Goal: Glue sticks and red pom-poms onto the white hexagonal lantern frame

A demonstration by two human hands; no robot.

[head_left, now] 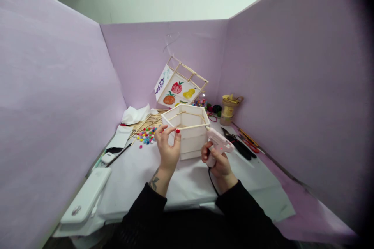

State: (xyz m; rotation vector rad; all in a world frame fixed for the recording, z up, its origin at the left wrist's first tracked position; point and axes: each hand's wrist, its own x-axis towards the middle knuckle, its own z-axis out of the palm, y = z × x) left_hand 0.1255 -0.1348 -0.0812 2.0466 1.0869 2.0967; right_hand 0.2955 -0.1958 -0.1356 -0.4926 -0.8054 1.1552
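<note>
In the head view, a hexagonal frame box [194,144] covered in white paper stands on the table, its top open. A thin wooden stick [193,127] runs along its front rim. My left hand [168,146] is at the front left corner, thumb and index finger pinched at the stick's left end. The exact contact is hard to make out. My right hand [217,161] grips a pale pink glue gun [219,141] with a red light on its side. Its nozzle points at the stick's right end, at the box's front right corner. A black cord hangs below the gun.
Behind leans a stick-framed lantern [181,85] painted with fruit. Left lie colourful pom-poms [146,135], wooden sticks [146,122], a brush [119,155] and a white case [87,195]. Right are black-handled pliers [241,146] and a lidded cup [228,109]. Lilac panels [271,66] enclose the table.
</note>
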